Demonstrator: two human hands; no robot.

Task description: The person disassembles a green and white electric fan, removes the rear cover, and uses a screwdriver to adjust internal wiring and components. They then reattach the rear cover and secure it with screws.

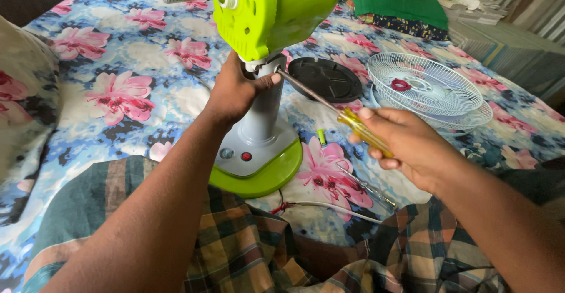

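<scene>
Fingers of the left hand [235,90] wrap the grey neck of a table fan [262,110] standing on a floral bedsheet [118,75], just under its lime-green motor housing [273,10]. Beside it lie white wire fan guards [426,87] and a black round cover [326,78]. Right hand [406,146] fingers clamp a yellow-handled screwdriver [362,131], its tip at the neck joint. A second small screwdriver [368,188] lies near the fan's base.

White wire fan grilles [426,87] stacked on floral bedsheet [118,87]; black round cover [326,78] just left of grilles; folded green cloth [397,1] behind grilles.
</scene>
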